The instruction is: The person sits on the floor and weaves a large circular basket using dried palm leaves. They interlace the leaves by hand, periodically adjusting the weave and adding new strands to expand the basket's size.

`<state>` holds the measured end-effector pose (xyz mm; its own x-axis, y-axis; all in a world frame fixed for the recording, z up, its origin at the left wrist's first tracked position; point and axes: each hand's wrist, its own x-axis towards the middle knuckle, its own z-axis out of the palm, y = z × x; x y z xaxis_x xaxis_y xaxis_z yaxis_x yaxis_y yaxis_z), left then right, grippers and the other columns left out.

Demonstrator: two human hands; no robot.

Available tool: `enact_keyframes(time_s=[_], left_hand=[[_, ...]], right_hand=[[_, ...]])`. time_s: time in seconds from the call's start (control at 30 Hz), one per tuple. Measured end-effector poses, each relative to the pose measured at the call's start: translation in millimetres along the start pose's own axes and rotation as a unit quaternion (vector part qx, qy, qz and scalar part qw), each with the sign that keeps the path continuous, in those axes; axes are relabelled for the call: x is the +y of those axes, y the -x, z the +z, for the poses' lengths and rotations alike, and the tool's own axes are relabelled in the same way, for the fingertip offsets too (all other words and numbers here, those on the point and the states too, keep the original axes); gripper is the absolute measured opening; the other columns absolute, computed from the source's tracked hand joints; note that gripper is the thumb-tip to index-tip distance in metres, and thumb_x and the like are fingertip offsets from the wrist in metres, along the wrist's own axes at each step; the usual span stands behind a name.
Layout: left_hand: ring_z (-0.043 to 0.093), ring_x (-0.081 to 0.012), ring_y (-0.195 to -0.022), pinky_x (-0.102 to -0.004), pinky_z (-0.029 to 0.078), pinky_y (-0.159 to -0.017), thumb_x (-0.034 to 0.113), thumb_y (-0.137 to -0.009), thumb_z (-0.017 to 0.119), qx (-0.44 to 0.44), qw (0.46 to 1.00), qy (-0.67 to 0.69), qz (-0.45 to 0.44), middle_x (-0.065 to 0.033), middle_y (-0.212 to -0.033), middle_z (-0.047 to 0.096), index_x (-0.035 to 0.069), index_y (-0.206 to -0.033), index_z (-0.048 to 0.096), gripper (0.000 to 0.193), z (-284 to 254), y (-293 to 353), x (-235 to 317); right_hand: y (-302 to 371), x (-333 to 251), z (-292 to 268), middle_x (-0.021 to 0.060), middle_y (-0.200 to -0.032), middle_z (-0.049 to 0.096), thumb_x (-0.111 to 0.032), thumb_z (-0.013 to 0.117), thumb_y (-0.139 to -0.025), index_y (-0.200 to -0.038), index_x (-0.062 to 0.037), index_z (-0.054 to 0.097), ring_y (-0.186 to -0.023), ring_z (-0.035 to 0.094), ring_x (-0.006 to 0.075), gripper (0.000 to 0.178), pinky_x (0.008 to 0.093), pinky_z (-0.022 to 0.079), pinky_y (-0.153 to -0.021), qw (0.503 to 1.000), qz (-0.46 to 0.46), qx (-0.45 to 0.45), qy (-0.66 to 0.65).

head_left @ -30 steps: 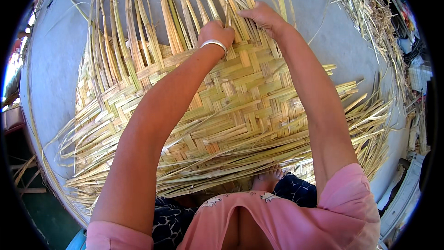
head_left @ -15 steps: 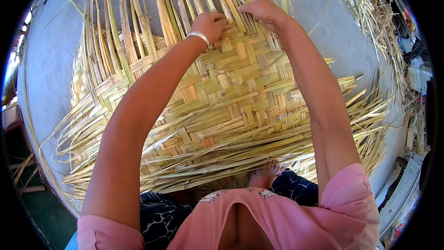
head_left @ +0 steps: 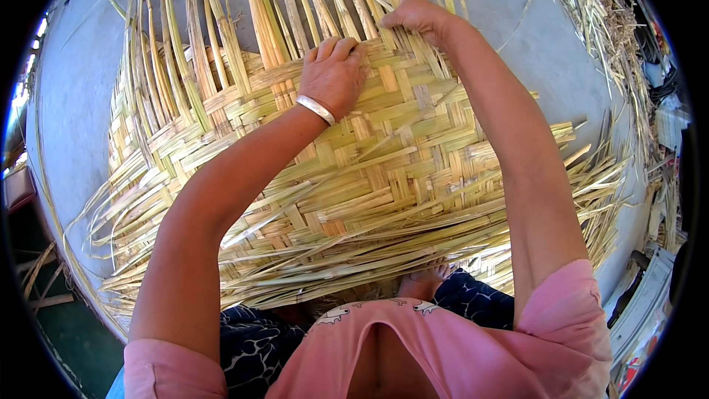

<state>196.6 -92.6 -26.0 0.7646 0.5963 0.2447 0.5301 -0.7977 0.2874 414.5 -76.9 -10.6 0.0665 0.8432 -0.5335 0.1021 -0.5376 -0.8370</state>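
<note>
A large woven mat point(head_left: 384, 133) of flattened yellow-green cane strips lies on the floor before me. My left hand point(head_left: 332, 75), with a silver bangle on its wrist, rests palm down on the weave near the far edge. Its fingers are stretched forward over the weave, curving a little at the tips. My right hand point(head_left: 419, 16) is closed at the far right edge, thumb and fingers pinching the cane strips there. Its fingertips are partly hidden. Unwoven strips point(head_left: 258, 18) stick out beyond the far edge, away from me.
Long loose strip ends point(head_left: 354, 255) fan along the near edge, close to my bare foot point(head_left: 422, 282). A heap of straw-like scraps point(head_left: 591, 18) lies at the far right on the grey floor point(head_left: 502, 0). A pale slatted object point(head_left: 642, 299) stands at the right.
My left hand has come slightly back toward me and flattened onto the weave from a more curled pose. My right hand stays at nearly the same spot, still pinching.
</note>
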Motion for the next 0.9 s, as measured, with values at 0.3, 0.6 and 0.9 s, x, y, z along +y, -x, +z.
enact_keyframes(time_s=[0.3, 0.6, 0.9], left_hand=[[0.043, -0.0274, -0.116, -0.0410, 0.030, -0.096, 0.038, -0.077, 0.065, 0.005, 0.998, 0.043, -0.048, -0.0086, -0.118, 0.051, 0.008, -0.117, 0.055, 0.051, 2, 1, 10], [0.042, -0.0282, -0.116, -0.0423, 0.028, -0.097, 0.044, -0.076, 0.064, 0.005, 0.998, 0.038, -0.041, -0.0101, -0.120, 0.050, 0.008, -0.122, 0.050, 0.060, 2, 2, 14], [0.020, -0.0293, -0.135, -0.0466, 0.010, -0.110, 0.045, -0.073, 0.066, -0.045, 0.972, 0.052, -0.225, -0.0149, -0.141, 0.031, 0.006, -0.136, 0.035, 0.080, 20, -10, 63]], right_hand=[[-15, 13, -1, 0.0130, -0.082, 0.063, -0.004, 0.063, -0.069, -0.100, 0.0055, 0.058, -0.066, 0.062, 0.0188, 0.032, 0.0338, 0.054, -0.060, 0.998, -0.009, -0.008, 0.057], [-13, 8, 10, 0.0141, -0.090, 0.063, -0.004, 0.066, -0.068, -0.107, 0.0057, 0.055, -0.076, 0.062, 0.0193, 0.041, 0.0346, 0.053, -0.069, 0.993, -0.012, 0.057, 0.107], [-5, 19, 2, 0.0126, -0.099, 0.061, -0.009, 0.070, -0.075, -0.116, 0.0024, 0.047, -0.085, 0.062, 0.0193, 0.049, 0.0344, 0.053, -0.074, 0.997, -0.030, 0.020, -0.072]])
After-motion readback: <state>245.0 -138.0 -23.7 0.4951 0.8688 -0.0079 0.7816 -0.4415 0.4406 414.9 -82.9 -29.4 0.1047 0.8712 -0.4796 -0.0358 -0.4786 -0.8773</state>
